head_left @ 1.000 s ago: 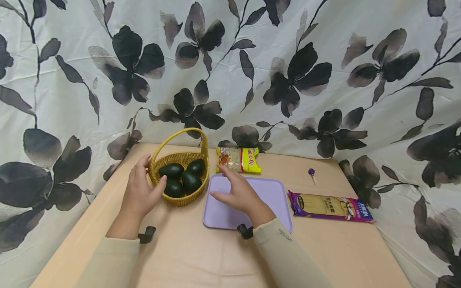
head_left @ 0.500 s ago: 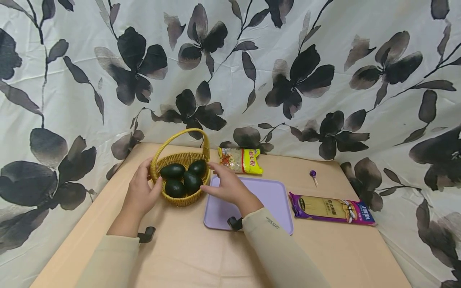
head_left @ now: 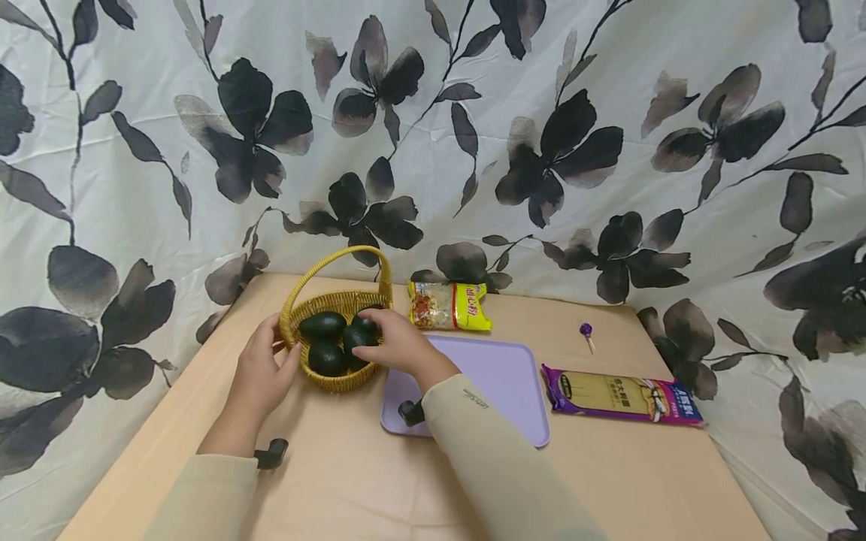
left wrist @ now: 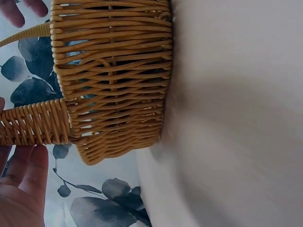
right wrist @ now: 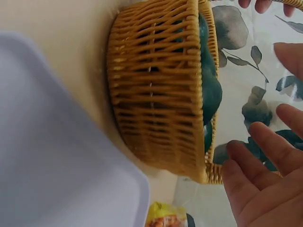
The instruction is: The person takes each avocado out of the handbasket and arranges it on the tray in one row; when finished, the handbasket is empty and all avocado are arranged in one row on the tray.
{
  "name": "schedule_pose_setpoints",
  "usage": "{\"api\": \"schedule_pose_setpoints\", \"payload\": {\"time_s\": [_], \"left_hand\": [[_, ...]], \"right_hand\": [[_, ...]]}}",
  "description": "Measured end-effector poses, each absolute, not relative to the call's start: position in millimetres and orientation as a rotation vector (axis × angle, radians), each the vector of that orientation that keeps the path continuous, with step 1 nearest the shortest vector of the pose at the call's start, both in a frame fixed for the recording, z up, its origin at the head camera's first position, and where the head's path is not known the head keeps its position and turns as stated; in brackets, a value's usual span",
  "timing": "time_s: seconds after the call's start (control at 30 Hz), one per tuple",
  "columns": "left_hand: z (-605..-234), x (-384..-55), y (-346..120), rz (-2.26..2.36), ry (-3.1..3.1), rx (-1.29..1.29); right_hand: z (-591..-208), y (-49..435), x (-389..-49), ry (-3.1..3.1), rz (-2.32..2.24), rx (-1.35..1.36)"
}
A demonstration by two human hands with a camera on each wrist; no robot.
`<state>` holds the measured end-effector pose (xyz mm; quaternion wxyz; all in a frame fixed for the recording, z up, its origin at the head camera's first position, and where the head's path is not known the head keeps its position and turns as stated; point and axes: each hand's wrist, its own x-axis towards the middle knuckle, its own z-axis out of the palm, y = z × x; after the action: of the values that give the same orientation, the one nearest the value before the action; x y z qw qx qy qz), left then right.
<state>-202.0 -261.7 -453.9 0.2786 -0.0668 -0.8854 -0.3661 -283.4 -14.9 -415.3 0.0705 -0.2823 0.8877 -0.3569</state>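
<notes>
A yellow wicker basket point(head_left: 341, 382) with a tall arched handle stands left of the middle of the table, holding several dark green avocados point(head_left: 322, 326). At its left side my left hand point(head_left: 253, 379) holds the foot of the handle point(left wrist: 35, 123), fingers on one edge and thumb on the other. My right hand point(head_left: 401, 344) hovers over the basket's right rim with fingers spread above the avocados. In the right wrist view these fingers point(right wrist: 270, 146) look apart from the fruit and hold nothing. The farthest avocado is partly hidden behind the hand.
A lilac tray point(head_left: 480, 376) lies right of the basket, under the right forearm. Behind it is a yellow food packet point(head_left: 449, 306). A purple lollipop point(head_left: 586, 330) and a long purple pasta packet point(head_left: 622, 394) lie to the right. A floral cloth point(head_left: 433, 135) hangs behind the table.
My right hand has moved left from over the tray to above the avocados. My left hand has closed in on the basket's handle. The basket has stayed in place.
</notes>
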Motion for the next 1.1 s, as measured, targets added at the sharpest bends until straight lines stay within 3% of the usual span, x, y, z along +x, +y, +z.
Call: {"api": "schedule_pose_setpoints", "payload": {"time_s": [1.1], "left_hand": [[-466.2,-199.9,-265.5,-1.048,-2.436,-0.131]], "right_hand": [[-411.8,-71.0,-306.4,2.621,-0.858,-0.611]]}}
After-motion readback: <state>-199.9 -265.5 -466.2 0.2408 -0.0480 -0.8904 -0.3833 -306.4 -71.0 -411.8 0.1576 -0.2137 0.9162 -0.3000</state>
